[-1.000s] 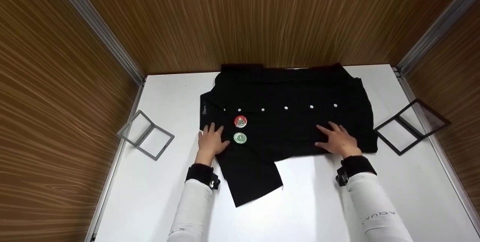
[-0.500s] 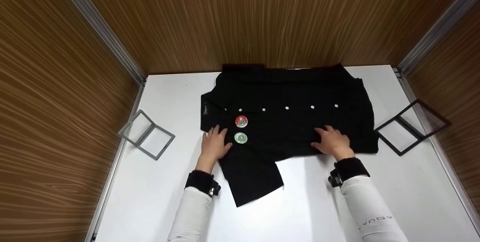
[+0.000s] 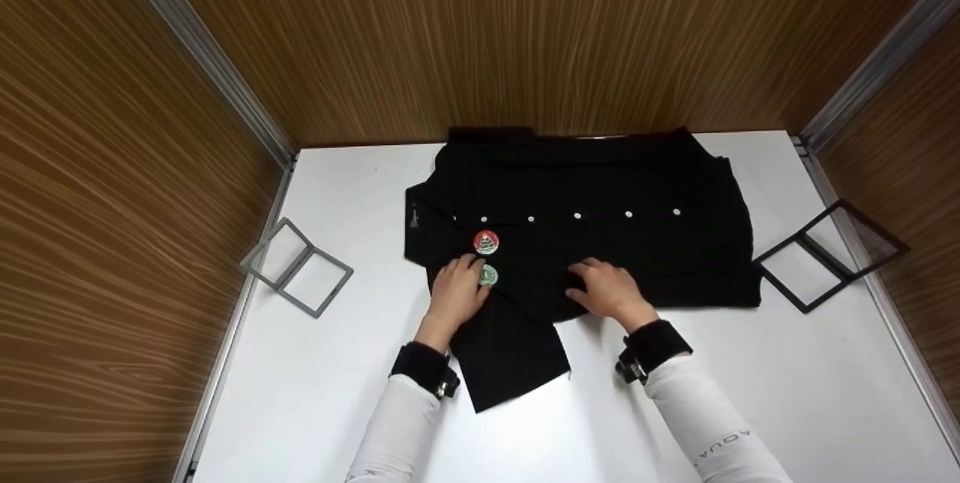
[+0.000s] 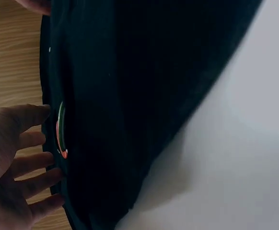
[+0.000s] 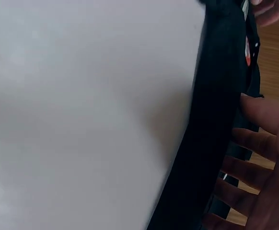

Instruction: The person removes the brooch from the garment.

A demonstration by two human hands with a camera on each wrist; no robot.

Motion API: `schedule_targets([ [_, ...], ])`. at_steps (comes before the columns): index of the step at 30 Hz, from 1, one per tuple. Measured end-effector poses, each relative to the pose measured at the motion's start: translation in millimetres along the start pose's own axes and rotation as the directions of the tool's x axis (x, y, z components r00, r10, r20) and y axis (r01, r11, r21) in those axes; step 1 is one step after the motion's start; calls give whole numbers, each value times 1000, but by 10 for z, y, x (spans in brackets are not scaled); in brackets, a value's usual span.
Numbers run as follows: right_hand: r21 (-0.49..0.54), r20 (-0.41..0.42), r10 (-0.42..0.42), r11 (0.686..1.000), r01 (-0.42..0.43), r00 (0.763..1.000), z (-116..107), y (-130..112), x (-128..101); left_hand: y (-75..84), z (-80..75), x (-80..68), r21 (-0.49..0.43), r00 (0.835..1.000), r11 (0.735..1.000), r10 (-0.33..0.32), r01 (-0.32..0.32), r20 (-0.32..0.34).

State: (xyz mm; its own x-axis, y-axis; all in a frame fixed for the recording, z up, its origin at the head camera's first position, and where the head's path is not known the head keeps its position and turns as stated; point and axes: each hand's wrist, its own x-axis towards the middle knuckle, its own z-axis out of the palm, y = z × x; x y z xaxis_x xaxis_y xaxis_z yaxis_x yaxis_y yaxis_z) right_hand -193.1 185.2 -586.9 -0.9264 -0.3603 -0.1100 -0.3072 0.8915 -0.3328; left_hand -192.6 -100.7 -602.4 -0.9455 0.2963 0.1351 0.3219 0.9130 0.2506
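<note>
Black shirt fabric [image 3: 600,213] is pressed flat by the left hand [image 3: 457,294], fingers straight, its tips laid over the edge of a green round badge [image 3: 489,275], and by the right hand [image 3: 609,291], likewise flat and spread near the lower hem. A red badge [image 3: 486,242] is pinned just above the green one, below a row of white buttons [image 3: 577,215]. The shirt is spread across the far middle of the white table [image 3: 337,363], with a grey frame [image 3: 296,267] set to its left and a black frame [image 3: 829,252] to its right.

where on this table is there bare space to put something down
Bare white table lies near right of the black shirt, and near left beside the grey frame. The middle is crowded: left hand, right hand, two badges.
</note>
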Motion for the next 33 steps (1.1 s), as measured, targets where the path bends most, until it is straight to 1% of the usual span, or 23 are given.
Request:
schedule_targets([
  [6, 37, -8, -27, 999, 27, 1000, 59, -143, 62, 65, 22, 6, 41, 1000, 999, 14, -13, -24],
  [10, 52, -11, -41, 998, 42, 999, 119, -248, 111, 70, 60, 27, 61, 1000, 998, 15, -13, -20],
  [15, 60, -28, -66, 996, 68, 997, 170, -362, 156, 77, 113, 71, 51, 1000, 998, -20, 21, -16],
  [18, 57, -38, -77, 995, 79, 996, 190, -408, 168, 85, 139, 90, 58, 999, 997, -46, 48, -27],
  [25, 54, -51, -107, 993, 109, 993, 220, -468, 171, 116, 154, 102, 52, 994, 997, -60, 64, -88],
  [33, 47, -64, -111, 992, 114, 992, 239, -448, 184, 142, 134, 116, 61, 992, 997, -40, 48, -118],
])
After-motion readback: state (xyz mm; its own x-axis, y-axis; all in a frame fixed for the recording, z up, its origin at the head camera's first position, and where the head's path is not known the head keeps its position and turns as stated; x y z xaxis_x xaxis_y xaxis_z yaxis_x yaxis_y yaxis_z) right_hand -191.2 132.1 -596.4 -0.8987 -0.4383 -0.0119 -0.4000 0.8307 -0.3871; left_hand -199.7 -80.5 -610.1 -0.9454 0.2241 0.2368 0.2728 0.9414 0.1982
